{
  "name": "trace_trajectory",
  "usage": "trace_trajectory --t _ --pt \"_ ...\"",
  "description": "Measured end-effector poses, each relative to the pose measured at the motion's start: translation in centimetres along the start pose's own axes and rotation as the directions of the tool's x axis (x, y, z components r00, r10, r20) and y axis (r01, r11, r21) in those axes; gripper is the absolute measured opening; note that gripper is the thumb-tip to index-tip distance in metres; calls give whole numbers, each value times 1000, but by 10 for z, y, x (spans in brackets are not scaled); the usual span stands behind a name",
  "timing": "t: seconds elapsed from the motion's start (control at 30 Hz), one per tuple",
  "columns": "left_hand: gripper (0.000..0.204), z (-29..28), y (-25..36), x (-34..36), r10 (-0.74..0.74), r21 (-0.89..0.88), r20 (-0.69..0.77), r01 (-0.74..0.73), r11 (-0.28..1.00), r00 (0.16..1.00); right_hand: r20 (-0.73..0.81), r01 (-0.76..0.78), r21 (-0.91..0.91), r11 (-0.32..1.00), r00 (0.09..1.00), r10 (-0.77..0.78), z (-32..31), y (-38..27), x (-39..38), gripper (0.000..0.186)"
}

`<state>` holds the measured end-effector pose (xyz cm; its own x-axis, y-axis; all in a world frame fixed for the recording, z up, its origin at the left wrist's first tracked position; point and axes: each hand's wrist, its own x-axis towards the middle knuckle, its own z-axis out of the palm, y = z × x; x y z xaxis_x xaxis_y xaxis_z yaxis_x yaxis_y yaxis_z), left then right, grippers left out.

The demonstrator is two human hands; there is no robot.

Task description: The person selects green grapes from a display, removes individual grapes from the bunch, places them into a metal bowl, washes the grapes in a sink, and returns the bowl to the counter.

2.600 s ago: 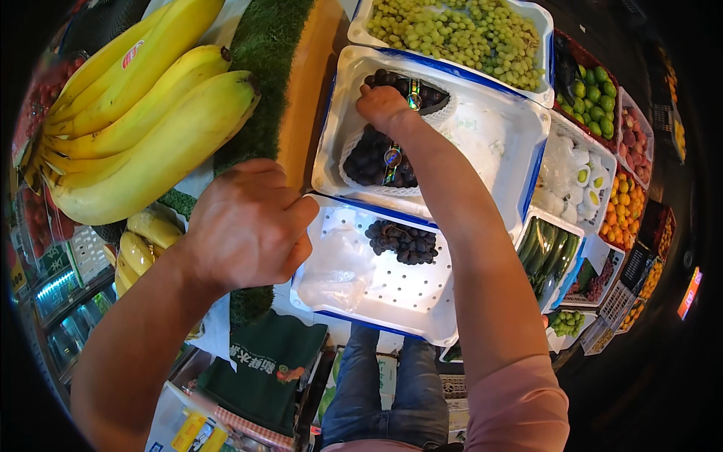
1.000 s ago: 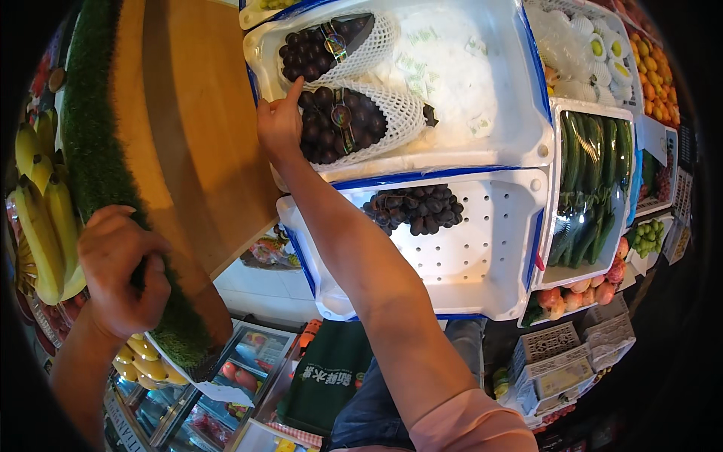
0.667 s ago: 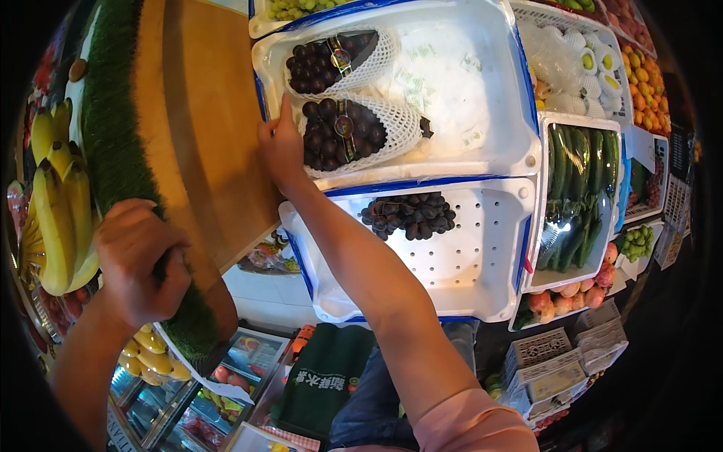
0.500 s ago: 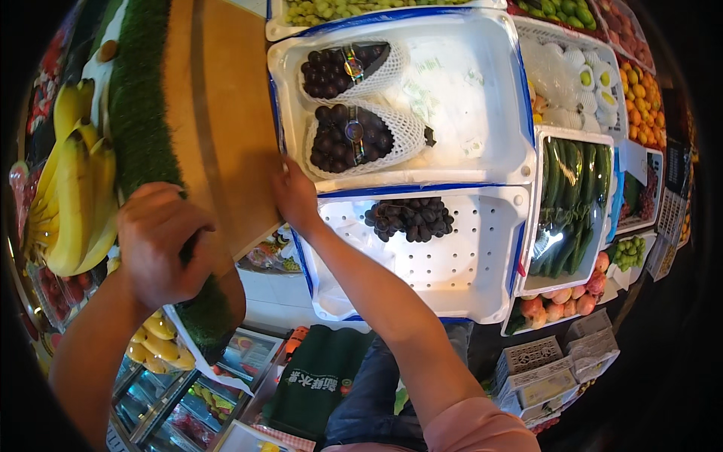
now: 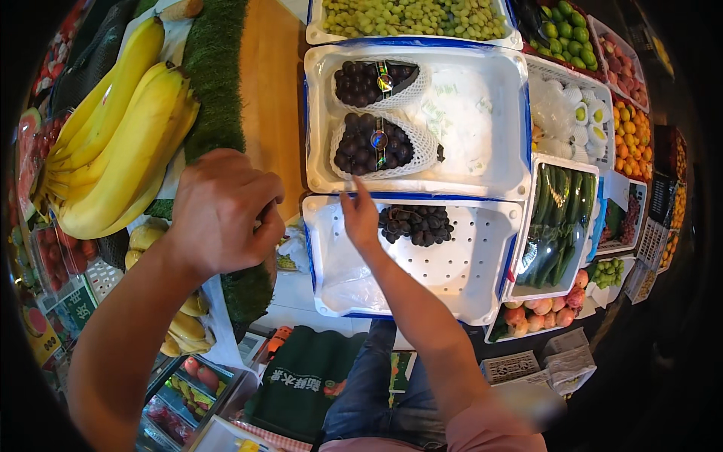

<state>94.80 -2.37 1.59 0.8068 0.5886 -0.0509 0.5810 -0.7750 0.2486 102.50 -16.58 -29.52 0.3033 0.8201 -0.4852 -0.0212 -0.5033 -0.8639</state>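
My left hand (image 5: 226, 211) is closed, its fingers curled under and the palm side hidden, above the edge of a green turf strip (image 5: 215, 83). Nothing sticks out of it. Beside it on the left lies a bunch of yellow bananas (image 5: 132, 151). My right hand (image 5: 360, 215) hangs over the near white crate (image 5: 343, 260), fingers extended and nothing visible in them. Its fingertips point at two packs of dark grapes in white foam nets, the upper pack (image 5: 365, 83) and the lower pack (image 5: 369, 143), in the middle white crate (image 5: 489, 120). A loose bunch of dark grapes (image 5: 418, 224) lies right of the hand.
A wooden board (image 5: 271, 105) runs between turf and crates. Green grapes (image 5: 410, 16) fill the far crate. To the right are wrapped cucumbers (image 5: 557, 218), foam-netted fruit (image 5: 580, 113), pomegranates (image 5: 542, 313) and oranges (image 5: 631, 139). A dark green cloth (image 5: 301, 380) lies nearer me.
My right hand has left the edge of the wooden board and moved right, over the near crate. My left hand stays curled. The view has shifted, so the bananas show larger.
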Motion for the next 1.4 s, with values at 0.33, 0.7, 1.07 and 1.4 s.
trace_trajectory --t 0.33,0.7,1.07,1.4 --pt "12 -1 -2 -1 -2 -65 -12 1 998 1000 89 67 -387 920 995 -35 -14 -22 58 63" --pt "13 -1 -2 -2 -6 -77 -10 6 997 1000 -50 136 -387 912 985 -168 -13 -6 54 38" --pt "11 0 0 1 -32 -34 11 32 999 999 23 -343 543 766 919 395 18 -30 62 12" --pt "10 -1 3 3 -18 -20 20 18 1000 1000 103 -315 852 419 885 455 16 -83 64 9"
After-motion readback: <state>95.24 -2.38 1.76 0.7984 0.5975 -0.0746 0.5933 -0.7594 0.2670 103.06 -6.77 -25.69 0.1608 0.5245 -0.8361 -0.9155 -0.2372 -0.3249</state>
